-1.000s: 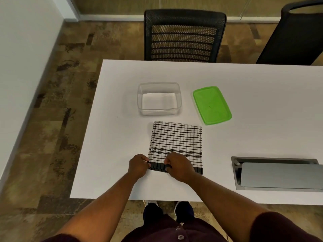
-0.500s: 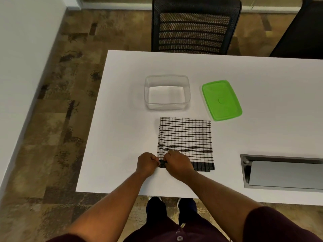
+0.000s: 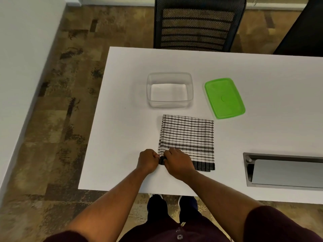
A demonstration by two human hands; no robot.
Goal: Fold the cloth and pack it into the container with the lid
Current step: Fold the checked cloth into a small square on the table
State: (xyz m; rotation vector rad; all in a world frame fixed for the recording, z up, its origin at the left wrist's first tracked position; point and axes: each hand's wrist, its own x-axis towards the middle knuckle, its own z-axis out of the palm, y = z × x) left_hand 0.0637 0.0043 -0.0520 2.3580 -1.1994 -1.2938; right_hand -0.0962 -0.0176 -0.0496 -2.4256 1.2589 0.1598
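The checked cloth [image 3: 187,138] lies flat on the white table [image 3: 262,84], already folded to a rough square, its dark hem toward the person. Both hands work the cloth's near left corner. The left hand [image 3: 148,159] is curled, pinching the corner from outside; the right hand [image 3: 176,160] is curled over the hem from above, its fingers gripping the same dark edge. The hands almost touch, with a bunched bit of hem between them. Judgement: the layers are being gathered at one corner so they lift together for a further fold, as the cloth looks too wide for the container.

The clear plastic container [image 3: 169,103] stands open just beyond the cloth's far edge, nothing inside it. The green lid [image 3: 224,97] lies flat beyond the cloth's far right corner, beside the container and apart from it, leaving the opening free. A metal cable tray [image 3: 286,170] is recessed to the cloth's right. A mesh office chair [image 3: 199,23] stands well beyond the cloth, past the table's far edge.
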